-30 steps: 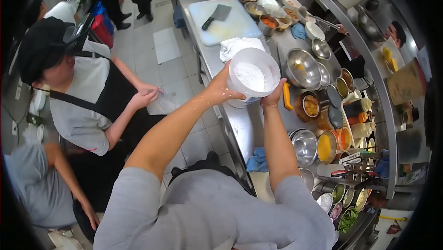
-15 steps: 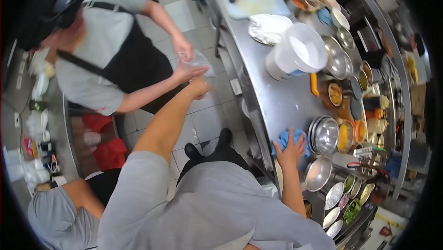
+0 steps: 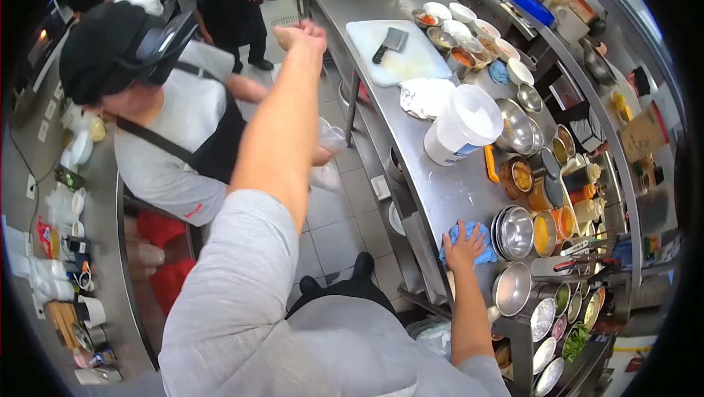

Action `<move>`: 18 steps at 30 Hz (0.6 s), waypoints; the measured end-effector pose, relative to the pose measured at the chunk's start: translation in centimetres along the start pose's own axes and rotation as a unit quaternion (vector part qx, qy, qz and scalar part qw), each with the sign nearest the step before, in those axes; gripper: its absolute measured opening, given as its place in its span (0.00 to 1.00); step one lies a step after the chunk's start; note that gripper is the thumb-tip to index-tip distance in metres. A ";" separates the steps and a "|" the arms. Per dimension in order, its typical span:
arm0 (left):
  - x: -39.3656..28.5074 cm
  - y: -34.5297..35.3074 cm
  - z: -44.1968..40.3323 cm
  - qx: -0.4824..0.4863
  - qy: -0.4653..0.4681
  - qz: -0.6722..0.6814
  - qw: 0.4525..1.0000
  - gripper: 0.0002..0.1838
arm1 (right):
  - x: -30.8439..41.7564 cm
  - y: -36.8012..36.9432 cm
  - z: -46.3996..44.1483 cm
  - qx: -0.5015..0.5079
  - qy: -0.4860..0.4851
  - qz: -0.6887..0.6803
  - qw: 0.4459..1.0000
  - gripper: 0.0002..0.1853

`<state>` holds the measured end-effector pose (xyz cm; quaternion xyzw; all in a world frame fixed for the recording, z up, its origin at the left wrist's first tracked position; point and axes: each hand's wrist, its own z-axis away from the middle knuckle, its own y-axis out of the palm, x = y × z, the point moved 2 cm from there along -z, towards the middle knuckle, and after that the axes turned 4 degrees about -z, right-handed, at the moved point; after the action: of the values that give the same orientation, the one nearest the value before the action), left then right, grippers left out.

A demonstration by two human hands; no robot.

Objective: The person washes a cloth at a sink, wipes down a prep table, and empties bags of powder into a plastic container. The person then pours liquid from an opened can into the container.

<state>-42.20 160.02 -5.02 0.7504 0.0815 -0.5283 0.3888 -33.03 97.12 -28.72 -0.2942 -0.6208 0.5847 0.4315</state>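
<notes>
My left arm reaches out over the aisle, ending in my left hand (image 3: 302, 38), its fingers curled in and nothing visible in them. On the steel counter (image 3: 433, 199), my right hand (image 3: 463, 249) lies with fingers spread on a crumpled blue cloth (image 3: 484, 250). Stacked metal bowls (image 3: 515, 232) stand just beside that cloth. A co-worker (image 3: 176, 118) in a black cap and apron stands to the left, partly behind my forearm, with a clear plastic bag (image 3: 328, 155) at their hand.
Farther up the counter are a white tub (image 3: 463, 126), a white cloth (image 3: 425, 96) and a cutting board (image 3: 367, 30) with a cleaver (image 3: 390, 43). Several sauce and ingredient containers line its right side. Other people (image 3: 220, 1) stand at the back of the aisle.
My left hand has risen away from the co-worker's hands and now reaches farther up the aisle. The view has tilted up, showing more of the room. My right hand stays on the blue cloth.
</notes>
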 end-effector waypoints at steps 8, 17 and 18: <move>-8.1 -1.3 3.6 0.029 0.087 0.056 0.994 0.15 | -0.1 -0.1 0.0 -0.035 -0.003 -0.001 0.999 0.37; 26.5 8.6 25.8 0.276 -0.435 -0.293 0.805 0.14 | 2.1 3.5 -6.9 -0.266 0.032 -0.118 0.956 0.41; 29.4 7.5 28.4 0.195 -0.500 -0.277 0.797 0.15 | 3.6 3.3 -9.0 -0.268 0.007 -0.136 0.954 0.41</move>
<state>-46.28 127.38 -30.38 0.3866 -0.0243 -0.9201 0.0580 -27.24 104.99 -31.78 -0.3160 -0.7856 0.3307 0.4166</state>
